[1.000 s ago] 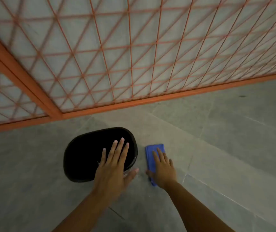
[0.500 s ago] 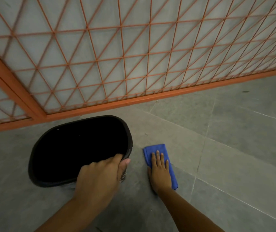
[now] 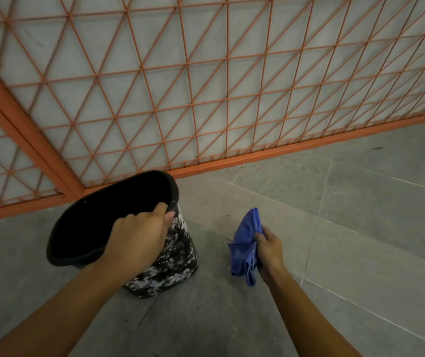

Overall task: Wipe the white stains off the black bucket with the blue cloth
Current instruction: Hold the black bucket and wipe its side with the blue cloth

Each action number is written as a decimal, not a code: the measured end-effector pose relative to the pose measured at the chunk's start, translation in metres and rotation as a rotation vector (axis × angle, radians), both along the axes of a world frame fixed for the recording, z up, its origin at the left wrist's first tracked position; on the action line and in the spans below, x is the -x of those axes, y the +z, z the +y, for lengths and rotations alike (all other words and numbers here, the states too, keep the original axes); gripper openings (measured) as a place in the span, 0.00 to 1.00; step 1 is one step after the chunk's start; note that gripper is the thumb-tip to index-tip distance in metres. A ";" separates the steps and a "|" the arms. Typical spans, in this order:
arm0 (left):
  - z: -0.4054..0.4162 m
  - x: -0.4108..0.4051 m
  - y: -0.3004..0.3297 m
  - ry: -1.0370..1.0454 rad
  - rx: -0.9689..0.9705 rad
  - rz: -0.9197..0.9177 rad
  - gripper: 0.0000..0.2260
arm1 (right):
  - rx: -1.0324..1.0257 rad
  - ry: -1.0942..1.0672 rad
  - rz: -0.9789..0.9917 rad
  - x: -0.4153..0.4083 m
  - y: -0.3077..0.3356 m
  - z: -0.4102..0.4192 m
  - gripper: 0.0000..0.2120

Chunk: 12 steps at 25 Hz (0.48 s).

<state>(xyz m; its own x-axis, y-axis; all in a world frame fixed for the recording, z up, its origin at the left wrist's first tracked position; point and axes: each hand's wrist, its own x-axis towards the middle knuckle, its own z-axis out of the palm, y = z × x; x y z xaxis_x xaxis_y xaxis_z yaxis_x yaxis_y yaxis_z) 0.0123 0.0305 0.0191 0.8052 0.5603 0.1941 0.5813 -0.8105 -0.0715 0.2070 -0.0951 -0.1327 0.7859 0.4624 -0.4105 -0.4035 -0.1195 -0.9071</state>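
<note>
Nearest, two bare forearms reaching in from the bottom edge over the grey tiled floor (image 3: pixel 360 228). On the right, right hand (image 3: pixel 270 253) with its grip closed round the blue cloth (image 3: pixel 246 243), bunched and lifted off the floor, loose folds hanging below the fist and a peak standing above it. Soft, light, limp; likely to flop unless gathered into a pad against the palm, so best taken by the middle with a flat face left free for rubbing. On the left, left hand (image 3: pixel 139 240) with its grip closed on the near right part of the rim of the black bucket (image 3: pixel 178 256), fingers hooked inside, thumb outside. Bucket tilted, mouth turned left and away, base resting on the floor, right wall exposed and thickly flecked with white stains (image 3: pixel 170 274) from rim down to base. Probably light, thin plastic, stiff enough to bear rubbing yet prone to skid or rock on the smooth tiles; hence the rim as the sensible hold, steadying it against the push of the cloth. Cloth just beside the stained wall, not touching; wiping not yet begun. Farther off, orange mesh fence (image 3: pixel 206 99) along the floor's far edge, pale panel behind.
</note>
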 end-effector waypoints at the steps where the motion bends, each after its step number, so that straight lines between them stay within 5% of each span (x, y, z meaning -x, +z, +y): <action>1: 0.004 0.000 0.001 0.035 -0.013 -0.021 0.15 | -0.143 0.002 0.162 0.000 0.011 -0.005 0.12; 3: 0.012 0.002 0.000 0.098 0.037 -0.051 0.15 | -0.281 0.048 0.379 0.007 0.034 -0.021 0.09; 8: 0.002 0.012 0.001 0.099 0.379 -0.437 0.09 | -0.487 0.043 0.436 0.022 0.061 -0.046 0.15; 10: -0.004 0.020 0.002 0.094 0.523 -0.508 0.16 | -0.585 0.056 0.564 0.026 0.074 -0.045 0.26; 12: -0.004 0.030 -0.001 0.036 0.559 -0.478 0.25 | -0.584 0.121 0.598 0.033 0.090 -0.044 0.26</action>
